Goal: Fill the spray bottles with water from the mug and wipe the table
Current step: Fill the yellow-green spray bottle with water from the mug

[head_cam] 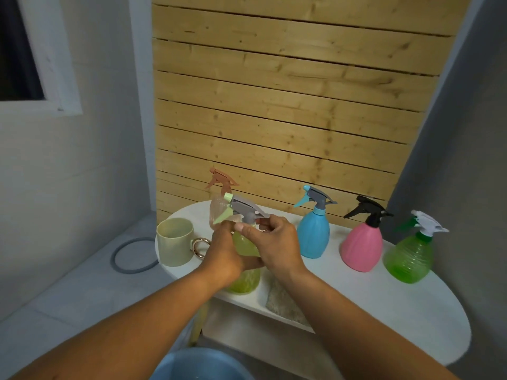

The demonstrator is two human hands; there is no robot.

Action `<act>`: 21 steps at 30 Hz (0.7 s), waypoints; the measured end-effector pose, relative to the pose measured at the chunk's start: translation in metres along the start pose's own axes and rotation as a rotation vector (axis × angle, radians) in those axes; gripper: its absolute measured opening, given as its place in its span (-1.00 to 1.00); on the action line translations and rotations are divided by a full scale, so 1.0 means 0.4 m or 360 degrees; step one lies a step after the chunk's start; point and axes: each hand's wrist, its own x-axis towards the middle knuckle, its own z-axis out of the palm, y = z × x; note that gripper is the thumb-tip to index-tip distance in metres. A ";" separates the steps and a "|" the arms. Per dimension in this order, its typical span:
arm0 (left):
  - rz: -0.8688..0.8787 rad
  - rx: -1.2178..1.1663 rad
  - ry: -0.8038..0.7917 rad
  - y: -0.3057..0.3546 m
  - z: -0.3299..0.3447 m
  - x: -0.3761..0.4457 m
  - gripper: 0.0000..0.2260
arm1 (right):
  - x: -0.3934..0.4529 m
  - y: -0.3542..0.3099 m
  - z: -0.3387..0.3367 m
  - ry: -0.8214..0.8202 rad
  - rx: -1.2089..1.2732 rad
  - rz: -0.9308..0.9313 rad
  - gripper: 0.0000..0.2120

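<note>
A yellow-green spray bottle (244, 279) stands near the front left of the white oval table (384, 305). My left hand (223, 253) grips its body. My right hand (274, 242) pinches the collar under its grey spray head (247, 208). A beige mug (174, 241) with a metal ring handle stands to the left. Behind the hands stands a clear bottle with a brown sprayer (219, 198). To the right stand a blue bottle (314, 229), a pink bottle (362, 242) and a green bottle (410, 256). A speckled cloth (285, 304) lies under my right forearm.
A wooden slat wall (288, 105) rises right behind the table. A blue bucket (203, 366) sits on the floor below the table's front edge. A grey ring (131, 255) lies on the tiled floor at left. A yellow table leg (199, 322) shows below.
</note>
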 end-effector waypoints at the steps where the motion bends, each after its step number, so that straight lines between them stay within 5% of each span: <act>1: 0.0012 0.0016 0.0018 -0.002 0.004 -0.002 -0.26 | 0.001 -0.002 -0.004 -0.0006 -0.0016 0.0003 -0.58; 4: -0.0064 -0.0001 -0.0124 -0.003 -0.015 -0.012 -0.18 | 0.015 -0.002 -0.020 -0.0078 -0.0064 -0.0026 -0.64; 7: -0.0081 0.0025 -0.0270 0.000 -0.041 -0.011 -0.36 | 0.028 0.005 -0.020 -0.0113 -0.0078 -0.0056 -0.64; 14: -0.0020 -0.0066 -0.0218 0.003 -0.045 -0.008 -0.33 | 0.011 -0.005 -0.002 -0.0001 -0.0240 -0.0046 -0.51; 21: 0.0007 0.0047 -0.0276 0.008 -0.045 -0.015 -0.35 | -0.001 0.004 -0.029 -0.0348 0.0070 0.0007 -0.69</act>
